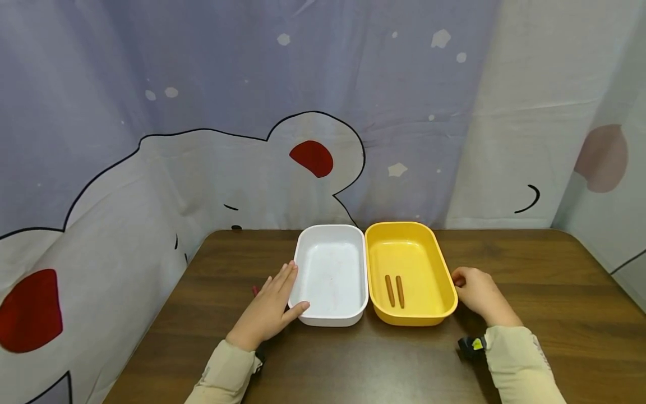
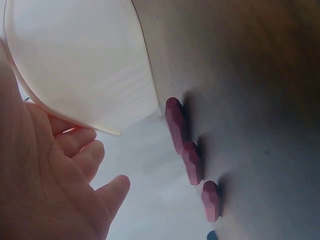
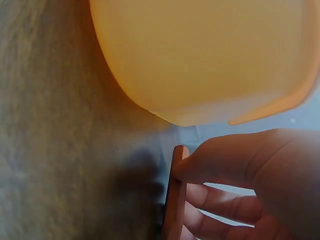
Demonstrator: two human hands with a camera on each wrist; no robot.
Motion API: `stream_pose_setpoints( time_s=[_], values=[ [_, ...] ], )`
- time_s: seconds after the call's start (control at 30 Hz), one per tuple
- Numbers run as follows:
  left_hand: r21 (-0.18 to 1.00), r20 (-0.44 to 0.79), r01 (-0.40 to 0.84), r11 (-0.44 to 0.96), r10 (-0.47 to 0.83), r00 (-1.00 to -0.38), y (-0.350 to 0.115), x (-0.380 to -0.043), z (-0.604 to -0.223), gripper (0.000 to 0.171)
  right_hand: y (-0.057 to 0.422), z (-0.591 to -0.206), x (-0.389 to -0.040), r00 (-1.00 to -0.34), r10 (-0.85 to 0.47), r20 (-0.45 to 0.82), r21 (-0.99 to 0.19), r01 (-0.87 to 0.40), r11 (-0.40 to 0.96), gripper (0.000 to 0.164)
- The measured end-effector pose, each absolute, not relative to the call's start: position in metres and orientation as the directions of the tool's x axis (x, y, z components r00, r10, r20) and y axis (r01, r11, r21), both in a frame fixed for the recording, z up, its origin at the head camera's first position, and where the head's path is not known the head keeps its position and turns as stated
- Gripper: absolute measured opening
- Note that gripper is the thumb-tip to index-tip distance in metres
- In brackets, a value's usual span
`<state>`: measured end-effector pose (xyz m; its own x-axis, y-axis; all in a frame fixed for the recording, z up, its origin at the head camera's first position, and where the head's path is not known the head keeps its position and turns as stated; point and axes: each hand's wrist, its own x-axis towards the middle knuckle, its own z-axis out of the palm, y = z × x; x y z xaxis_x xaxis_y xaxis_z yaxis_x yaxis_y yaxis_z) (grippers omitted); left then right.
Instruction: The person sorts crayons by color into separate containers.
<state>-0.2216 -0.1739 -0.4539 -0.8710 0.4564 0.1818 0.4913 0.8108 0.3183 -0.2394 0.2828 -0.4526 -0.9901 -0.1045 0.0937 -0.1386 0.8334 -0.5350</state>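
Note:
My left hand lies with straight fingers along the left rim of a white tray. Three dark red faceted sticks, the longest one nearest the tray, lie on the table beside that hand in the left wrist view. Just right of a yellow tray, my right hand pinches a slim brown stick between thumb and fingers. In the head view the fingers hide this stick. Two similar brown sticks rest side by side inside the yellow tray.
Both trays stand side by side, close together, on a brown wooden table. Behind the table hangs a printed curtain. A small dark device is at the right wrist.

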Motion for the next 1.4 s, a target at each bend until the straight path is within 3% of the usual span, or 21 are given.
stream_pose_setpoints(
  time_s=[0.47,1.03,1.4],
  values=[
    [0.311,0.172,0.488,0.816,0.457,-0.873,-0.175,-0.223,-0.455,0.086,0.297,-0.436,-0.233,-0.993,-0.021,0.114,-0.634,-0.089,0.768,0.023],
    [0.303,0.209,0.505,0.808,0.461,-0.863,-0.174,-0.223,-0.457,0.085,0.282,-0.401,-0.222,-0.997,-0.021,0.074,-0.846,-0.074,0.528,0.04],
    [0.308,0.187,0.496,0.812,0.459,-0.868,-0.175,-0.223,-0.455,0.087,0.254,-0.397,-0.218,-0.997,0.012,0.08,-0.826,-0.059,0.56,0.038]
  ],
)
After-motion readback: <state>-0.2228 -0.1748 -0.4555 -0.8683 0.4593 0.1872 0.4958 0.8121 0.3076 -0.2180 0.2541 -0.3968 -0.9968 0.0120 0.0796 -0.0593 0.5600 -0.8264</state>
